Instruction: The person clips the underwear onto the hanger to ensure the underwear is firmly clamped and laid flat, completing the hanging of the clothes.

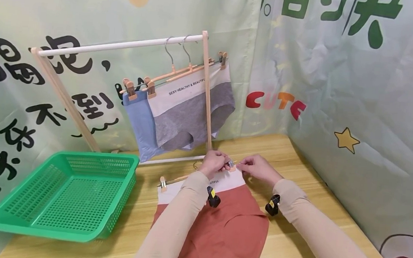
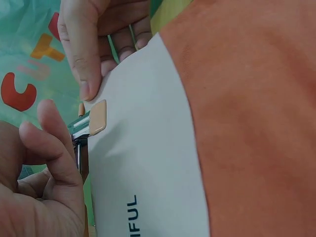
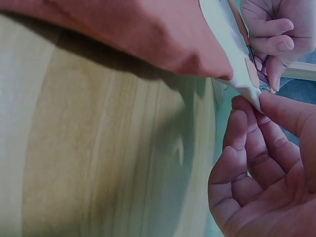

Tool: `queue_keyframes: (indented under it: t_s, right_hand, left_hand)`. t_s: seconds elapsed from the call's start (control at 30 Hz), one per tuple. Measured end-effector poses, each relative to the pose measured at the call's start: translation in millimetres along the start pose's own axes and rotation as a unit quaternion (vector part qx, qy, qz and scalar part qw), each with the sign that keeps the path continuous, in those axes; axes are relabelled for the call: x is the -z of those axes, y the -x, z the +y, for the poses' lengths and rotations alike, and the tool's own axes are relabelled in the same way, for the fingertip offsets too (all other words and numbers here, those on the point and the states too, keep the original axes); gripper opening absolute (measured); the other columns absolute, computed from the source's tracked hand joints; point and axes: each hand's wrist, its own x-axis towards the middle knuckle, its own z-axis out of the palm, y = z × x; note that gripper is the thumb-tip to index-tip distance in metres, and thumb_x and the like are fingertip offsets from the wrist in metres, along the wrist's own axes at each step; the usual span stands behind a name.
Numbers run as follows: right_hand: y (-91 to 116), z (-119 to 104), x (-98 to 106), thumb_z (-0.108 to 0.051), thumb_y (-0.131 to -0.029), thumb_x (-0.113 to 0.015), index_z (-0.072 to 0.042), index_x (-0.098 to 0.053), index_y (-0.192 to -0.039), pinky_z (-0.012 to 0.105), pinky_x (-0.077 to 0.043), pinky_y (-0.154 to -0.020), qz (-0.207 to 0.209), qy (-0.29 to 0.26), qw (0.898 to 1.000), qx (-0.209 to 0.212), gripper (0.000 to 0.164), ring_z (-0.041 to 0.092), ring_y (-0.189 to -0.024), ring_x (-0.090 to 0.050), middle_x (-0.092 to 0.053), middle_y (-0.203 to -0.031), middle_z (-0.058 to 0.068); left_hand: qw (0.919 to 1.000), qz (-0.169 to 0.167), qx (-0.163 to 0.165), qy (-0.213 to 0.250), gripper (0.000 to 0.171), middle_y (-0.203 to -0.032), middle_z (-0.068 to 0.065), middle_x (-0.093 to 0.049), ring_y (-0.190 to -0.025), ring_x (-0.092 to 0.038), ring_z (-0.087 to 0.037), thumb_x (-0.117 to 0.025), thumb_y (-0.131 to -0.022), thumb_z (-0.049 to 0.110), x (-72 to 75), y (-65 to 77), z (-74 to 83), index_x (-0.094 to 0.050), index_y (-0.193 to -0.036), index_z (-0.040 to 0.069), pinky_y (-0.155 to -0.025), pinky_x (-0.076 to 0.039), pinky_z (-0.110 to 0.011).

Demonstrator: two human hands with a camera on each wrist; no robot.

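Note:
Rust-red underpants (image 1: pixel 236 212) with a white printed waistband lie on the table, attached to a clip hanger. One hanger clip (image 1: pixel 163 184) grips the waistband's left end. At the right end, my left hand (image 1: pixel 215 164) pinches the other clip, whose tan pad (image 2: pixel 98 117) rests on the white band in the left wrist view. My right hand (image 1: pixel 259 168) pinches the waistband's corner just beside that clip, thumb on top. In the right wrist view the right hand's other fingers (image 3: pixel 237 163) curl loosely below the cloth. The left forearm hides part of the hanger bar.
A green plastic basket (image 1: pixel 111 225) stands at the left. Behind, a wood-and-white rack (image 1: pixel 122 44) carries hung grey underpants (image 1: pixel 189 121) and a blue pair (image 1: pixel 139 119) on clip hangers. A printed curtain (image 1: pixel 364 157) backs the table.

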Motion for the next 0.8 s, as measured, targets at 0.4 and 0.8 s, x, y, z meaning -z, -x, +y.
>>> queue_keyframes:
  t_s: [0.4,0.8]
  right_hand:
    - [-1.5,4.0,-2.0,-0.021,-0.104,-0.071,-0.001,-0.080,-0.103,0.031,-0.052,-0.067,0.002,0.014,1.000,0.011,0.023,0.020,-0.079,-0.070,-0.078,-0.088,0.010]
    - [-9.3,16.1,-7.4,-0.020,-0.104,-0.070,-0.001,-0.079,-0.100,0.028,-0.050,-0.062,-0.007,0.029,0.999,-0.011,0.022,0.014,-0.073,-0.066,-0.076,-0.084,0.007]
  left_hand:
    - [0.9989,-0.043,-0.004,-0.018,0.027,-0.081,-0.012,-0.070,-0.055,-0.061,-0.007,-0.060,-0.108,0.006,-2.1,3.9,-7.3,-0.069,-0.124,-0.013,-0.050,-0.046,-0.015]
    - [0.9836,-0.013,-0.045,-0.174,0.031,-0.115,-0.022,-0.077,-0.056,-0.061,-0.008,-0.062,-0.106,0.004,0.7,7.9,-12.2,-0.069,-0.133,-0.008,-0.053,-0.048,-0.017]
